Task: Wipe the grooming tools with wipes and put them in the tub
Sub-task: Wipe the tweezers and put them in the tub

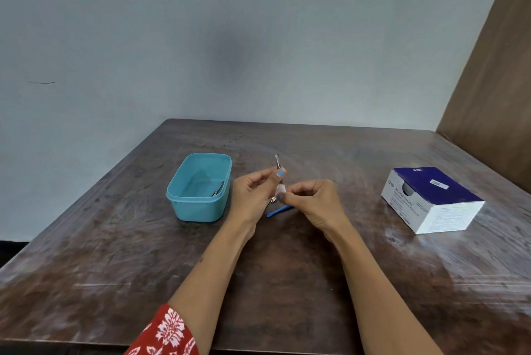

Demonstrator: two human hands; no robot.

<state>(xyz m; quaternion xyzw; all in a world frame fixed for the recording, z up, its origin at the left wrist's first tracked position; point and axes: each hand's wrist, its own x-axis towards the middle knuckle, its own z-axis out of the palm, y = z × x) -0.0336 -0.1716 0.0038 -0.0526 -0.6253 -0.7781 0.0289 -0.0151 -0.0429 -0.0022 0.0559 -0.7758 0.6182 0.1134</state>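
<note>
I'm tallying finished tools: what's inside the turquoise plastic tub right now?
The turquoise plastic tub holds one slim metal tool leaning against its right inner wall. The near wall hides part of the floor, so anything lying there cannot be seen.

one tub (pixel 184 205), three grooming tools (pixel 277 163), one wipe (pixel 281 189), one swab box (pixel 431 199)
</note>
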